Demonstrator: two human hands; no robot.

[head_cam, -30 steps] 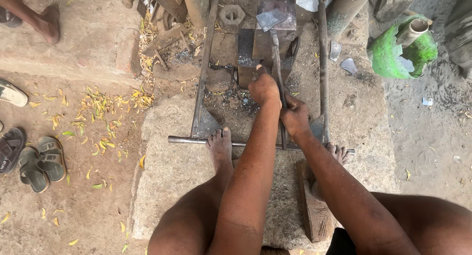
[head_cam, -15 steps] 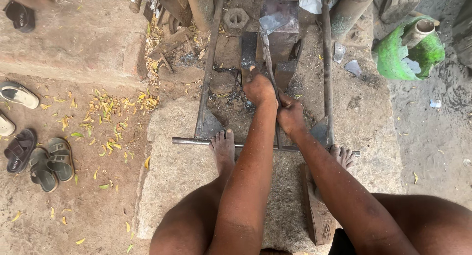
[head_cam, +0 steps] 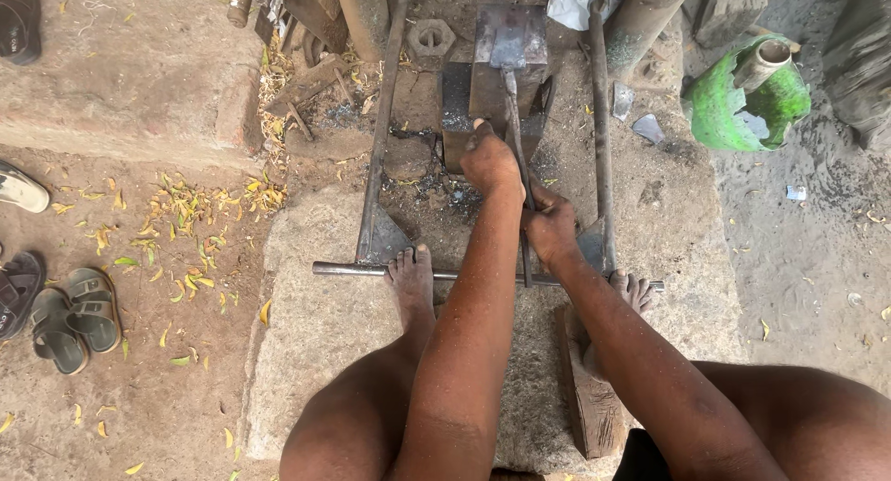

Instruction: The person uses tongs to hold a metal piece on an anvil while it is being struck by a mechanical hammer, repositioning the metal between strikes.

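While both fists clamp the hammer handle [head_cam: 518,156], left hand [head_cam: 490,161] ahead of right hand [head_cam: 551,226], its head rests on the anvil block [head_cam: 506,50] at twelve o'clock; strike squarely, I judge.

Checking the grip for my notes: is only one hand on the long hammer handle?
No: both the left hand and the right hand grip the hammer handle, one ahead of the other.

A stone slab [head_cam: 316,323] on dirt ground [head_cam: 139,397] carries a steel rod [head_cam: 348,269].
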